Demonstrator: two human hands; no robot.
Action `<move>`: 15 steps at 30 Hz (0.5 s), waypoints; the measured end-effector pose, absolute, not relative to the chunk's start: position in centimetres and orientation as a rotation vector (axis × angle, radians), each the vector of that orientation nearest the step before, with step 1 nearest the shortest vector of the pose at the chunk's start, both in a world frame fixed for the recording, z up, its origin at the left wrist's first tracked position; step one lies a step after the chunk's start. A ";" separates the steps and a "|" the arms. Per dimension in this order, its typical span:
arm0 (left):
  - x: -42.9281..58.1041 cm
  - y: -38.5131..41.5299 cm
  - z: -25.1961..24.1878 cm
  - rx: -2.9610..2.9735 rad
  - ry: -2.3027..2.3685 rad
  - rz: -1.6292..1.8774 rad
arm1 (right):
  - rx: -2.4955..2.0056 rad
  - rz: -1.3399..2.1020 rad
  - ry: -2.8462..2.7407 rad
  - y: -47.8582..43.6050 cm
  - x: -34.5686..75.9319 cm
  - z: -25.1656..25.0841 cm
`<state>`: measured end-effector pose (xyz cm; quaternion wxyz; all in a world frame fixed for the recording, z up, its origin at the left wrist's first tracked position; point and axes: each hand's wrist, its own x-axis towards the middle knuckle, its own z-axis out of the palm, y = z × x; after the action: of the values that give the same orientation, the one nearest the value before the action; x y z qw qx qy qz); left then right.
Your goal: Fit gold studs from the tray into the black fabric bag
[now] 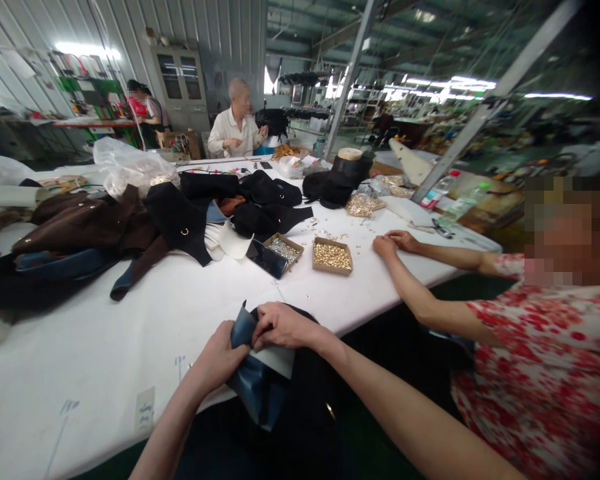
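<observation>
At the table's front edge, my left hand (217, 360) grips a folded black fabric piece with a shiny blue underside (260, 390), thumb on top. My right hand (283, 327) is closed in a pinch against the same piece, beside my left thumb; whatever sits between its fingertips is hidden. A pale flap (279, 360) shows beneath the right hand. The black part of the piece hangs down over my lap, with a small gold-coloured metal fitting (330, 410) on it. Ahead stand a small box of gold-coloured metal pieces (333, 270) and a box of silver ones (296, 261).
A phone (267, 259) leans by the silver box. Black and brown fabric pieces (95, 223) are heaped at left. A bag of gold-coloured pieces (364, 203) and bottles (440, 190) lie farther back. A co-worker in a floral top (555, 347) sits close at right; another person (235, 130) sits opposite.
</observation>
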<state>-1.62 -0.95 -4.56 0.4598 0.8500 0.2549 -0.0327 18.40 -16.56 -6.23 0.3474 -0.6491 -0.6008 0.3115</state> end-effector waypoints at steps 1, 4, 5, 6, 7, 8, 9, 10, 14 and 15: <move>-1.6 -1.0 -4.7 2.092 0.637 -0.072 | -1.696 0.796 -1.581 -16.4 18.3 -6.4; -1.6 -1.3 -4.9 2.093 0.646 -0.046 | -1.783 0.758 -1.630 -15.8 18.3 -6.8; -1.6 -1.4 -5.0 2.092 0.644 -0.039 | -1.823 0.760 -1.631 -15.6 18.3 -6.7; -1.6 -1.5 -5.1 2.087 0.640 -0.031 | -1.863 0.774 -1.625 -15.5 18.3 -6.6; -1.6 -1.7 -5.2 2.077 0.631 -0.019 | -1.906 0.787 -1.617 -15.3 18.2 -6.3; -1.6 -1.9 -5.2 2.059 0.619 -0.003 | -1.953 0.794 -1.620 -15.1 18.0 -6.1; -1.6 -2.0 -5.3 2.029 0.609 0.020 | -2.007 0.798 -1.632 -14.9 17.8 -5.8; -1.5 -2.2 -5.4 1.988 0.588 0.047 | -2.068 0.782 -1.660 -14.7 17.6 -5.6; -0.6 -2.6 -5.3 1.802 0.567 0.122 | -2.332 0.691 -1.829 -13.2 17.5 -5.9; -0.4 -2.8 -4.9 1.785 0.548 0.122 | -2.379 0.683 -1.838 -12.8 17.6 -6.2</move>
<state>-0.43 -2.79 -4.90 0.5935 0.7677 0.2360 0.0526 17.62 -12.82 -6.15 0.0293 -0.7713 -0.5959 0.2216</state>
